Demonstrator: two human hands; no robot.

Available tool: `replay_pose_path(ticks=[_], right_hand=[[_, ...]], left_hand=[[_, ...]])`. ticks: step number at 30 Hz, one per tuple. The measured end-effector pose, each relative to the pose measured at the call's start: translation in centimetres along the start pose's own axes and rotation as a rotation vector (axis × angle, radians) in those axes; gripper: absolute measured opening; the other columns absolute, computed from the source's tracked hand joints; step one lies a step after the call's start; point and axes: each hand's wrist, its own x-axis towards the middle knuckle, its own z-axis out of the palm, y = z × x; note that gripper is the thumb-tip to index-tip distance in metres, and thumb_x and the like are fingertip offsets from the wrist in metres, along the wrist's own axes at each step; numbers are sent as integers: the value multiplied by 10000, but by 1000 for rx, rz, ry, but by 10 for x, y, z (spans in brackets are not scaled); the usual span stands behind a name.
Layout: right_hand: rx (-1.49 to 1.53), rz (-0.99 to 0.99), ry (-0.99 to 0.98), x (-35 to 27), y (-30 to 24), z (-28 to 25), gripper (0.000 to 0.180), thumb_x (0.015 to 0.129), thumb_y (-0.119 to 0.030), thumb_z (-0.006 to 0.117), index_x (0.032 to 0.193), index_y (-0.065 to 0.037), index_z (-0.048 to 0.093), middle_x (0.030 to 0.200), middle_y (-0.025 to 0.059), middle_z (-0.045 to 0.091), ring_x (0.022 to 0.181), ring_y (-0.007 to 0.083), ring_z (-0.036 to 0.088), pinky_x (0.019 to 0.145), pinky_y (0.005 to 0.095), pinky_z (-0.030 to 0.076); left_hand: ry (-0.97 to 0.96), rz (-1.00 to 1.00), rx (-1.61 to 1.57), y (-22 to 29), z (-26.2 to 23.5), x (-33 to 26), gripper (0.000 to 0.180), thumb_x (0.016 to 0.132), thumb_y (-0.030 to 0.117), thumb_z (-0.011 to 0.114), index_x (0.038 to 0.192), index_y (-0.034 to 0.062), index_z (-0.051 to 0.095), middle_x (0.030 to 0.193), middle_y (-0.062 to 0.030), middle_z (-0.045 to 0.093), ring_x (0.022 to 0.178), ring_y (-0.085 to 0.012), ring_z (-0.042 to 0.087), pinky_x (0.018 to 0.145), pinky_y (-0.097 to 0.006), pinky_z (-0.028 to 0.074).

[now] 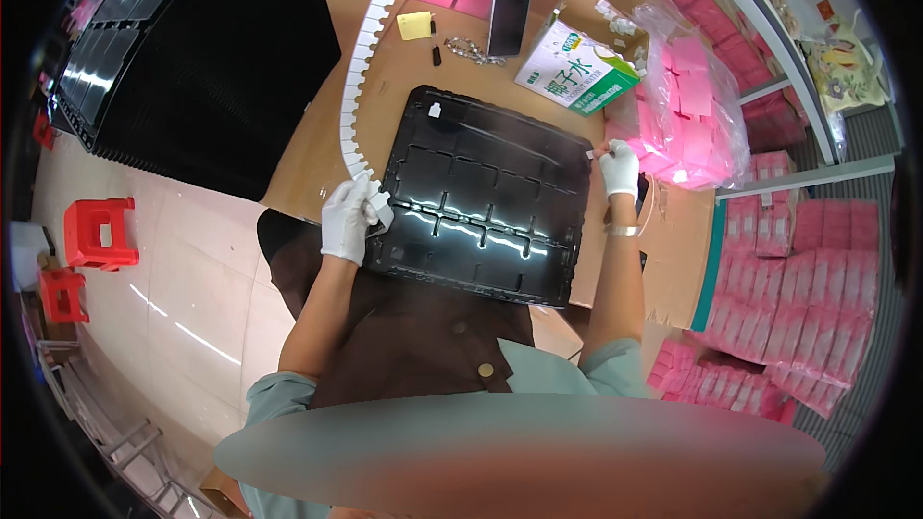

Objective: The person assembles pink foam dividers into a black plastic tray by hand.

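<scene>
One black tray point(490, 187) sits on our counter point(678, 240), left hand point(346, 219) pinching the white strip point(357, 86), prob so it's handy, and honestly we can't tell if the right hand point(619, 169) by the tray's edge grips anything.

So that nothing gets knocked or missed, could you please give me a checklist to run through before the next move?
1. Black tray on the table: ok, in front of the person.
2. Left hand on the white strip: ok, holding it near its lower end.
3. Right hand by the tray: ok, at its right edge.
4. Strip's end apart from the tray: cannot tell.
5. Phone off the tray: ok, beyond its far edge.
6. Cardboard box off the tray: ok.
</scene>
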Motion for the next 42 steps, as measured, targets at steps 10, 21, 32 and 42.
replay_pose_path(ticks=[10, 21, 32, 42], right_hand=[[-533, -276, -238, 25, 6, 34, 195, 595, -52, 740, 747, -19, 622, 877, 191, 583, 825, 334, 594, 706, 389, 481], [419, -231, -579, -142, -138, 104, 141, 739, -59, 683, 858, -24, 616, 740, 41, 609, 662, 93, 574, 622, 229, 460], [725, -37, -525, -209, -139, 135, 57, 787, -38, 643, 827, -24, 604, 742, -12, 578, 677, 57, 501, 611, 212, 402], [167, -305, -318, -153, -61, -3, 116, 732, 104, 510, 735, -9, 531, 734, 57, 523, 708, 142, 575, 611, 270, 467]], left_hand=[[-25, 46, 176, 11, 24, -19, 211, 898, 204, 561, 879, 0, 610, 596, 6, 508, 456, -43, 419, 436, -183, 323], [-106, 36, 129, -5, 34, -31, 189, 866, 181, 608, 816, -2, 611, 564, -29, 554, 425, -63, 473, 410, -195, 378], [-148, 33, 142, -6, 33, -37, 185, 862, 188, 603, 823, 8, 599, 684, -33, 588, 480, -78, 505, 432, -214, 396], [40, 20, -175, 13, 8, -23, 180, 891, 200, 571, 945, 30, 593, 799, -47, 574, 620, -88, 499, 509, -225, 390]])
